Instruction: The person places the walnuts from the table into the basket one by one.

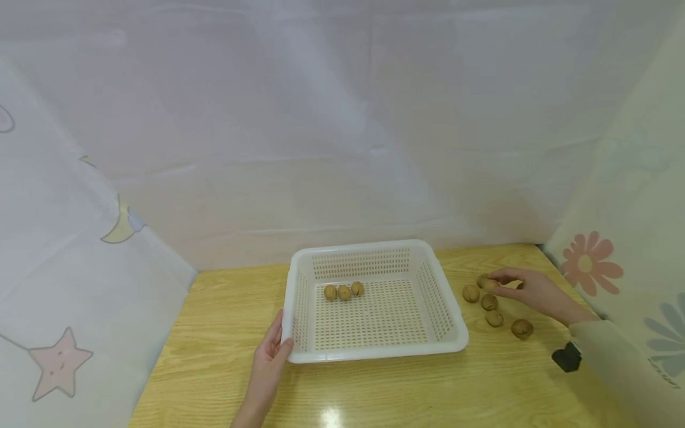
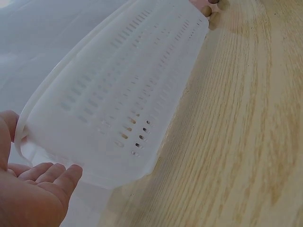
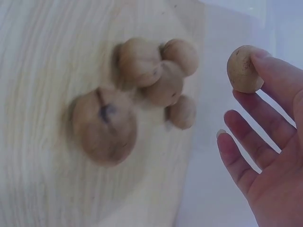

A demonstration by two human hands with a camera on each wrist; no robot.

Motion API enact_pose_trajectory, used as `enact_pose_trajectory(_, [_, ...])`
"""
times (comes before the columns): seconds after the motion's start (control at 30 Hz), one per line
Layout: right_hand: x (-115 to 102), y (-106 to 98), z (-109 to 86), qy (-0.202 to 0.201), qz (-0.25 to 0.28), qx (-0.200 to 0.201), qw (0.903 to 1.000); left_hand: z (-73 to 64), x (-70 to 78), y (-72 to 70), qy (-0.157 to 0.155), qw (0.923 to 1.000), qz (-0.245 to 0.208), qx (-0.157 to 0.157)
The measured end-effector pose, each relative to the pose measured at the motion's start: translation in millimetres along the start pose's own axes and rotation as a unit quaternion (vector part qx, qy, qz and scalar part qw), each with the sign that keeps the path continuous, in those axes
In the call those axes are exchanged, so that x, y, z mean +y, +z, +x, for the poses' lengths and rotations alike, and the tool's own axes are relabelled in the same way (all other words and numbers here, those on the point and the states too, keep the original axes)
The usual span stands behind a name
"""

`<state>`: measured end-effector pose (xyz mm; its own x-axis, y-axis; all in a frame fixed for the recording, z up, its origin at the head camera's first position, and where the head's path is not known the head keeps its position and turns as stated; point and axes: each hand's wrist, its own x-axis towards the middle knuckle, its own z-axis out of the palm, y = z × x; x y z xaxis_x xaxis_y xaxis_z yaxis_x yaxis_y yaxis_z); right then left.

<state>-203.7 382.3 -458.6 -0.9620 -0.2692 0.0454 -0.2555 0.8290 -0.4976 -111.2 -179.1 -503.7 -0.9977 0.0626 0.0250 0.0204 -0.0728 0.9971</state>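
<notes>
My left hand (image 1: 269,359) grips the near left corner of a white plastic basket (image 1: 374,355), its thumb over the rim and the fingers along the outer wall. In the left wrist view, those fingers (image 2: 66,177) curl under the basket's rim. Three walnuts (image 1: 344,292) sit in a row on the basket's floor, toward the back left. To the right of the basket, my right hand (image 1: 540,295) pinches one walnut (image 3: 244,70) between thumb and index finger, the other fingers spread apart. Several loose walnuts (image 1: 495,318) lie on the table beneath and beside that hand.
The wooden table (image 1: 214,345) backs onto a pale cloth (image 1: 332,131), with more printed cloth hanging at both sides. A black object (image 1: 567,357) shows at the right sleeve, by the wrist. One walnut (image 1: 522,329) lies nearer the front than the others.
</notes>
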Motion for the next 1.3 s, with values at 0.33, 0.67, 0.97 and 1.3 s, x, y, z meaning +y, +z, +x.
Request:
enact_pose_trajectory(0.33, [-35,-11,8.0,-0.020,0.019,0.002,0.9996,0.2,-1.7,-0.4,0.010,0.9999,0.003,0.000])
enact_pose_trajectory(0.67, [-83,-17,30.3,-0.002,0.046,-0.035,0.9983,0.2,-2.2,-1.8,0.007,0.9999,0.009,0.000])
enact_pose_trajectory(0.97, [-108,0,58.4,-0.041,0.060,-0.050,0.9961,-0.3,-1.5,-0.5,0.005,1.0000,-0.003,-0.001])
enact_pose_trajectory(1.3, [-144,16,89.0,-0.117,0.065,-0.070,0.9886,-1.1,-0.8,-0.3,0.009,0.9999,-0.001,-0.005])
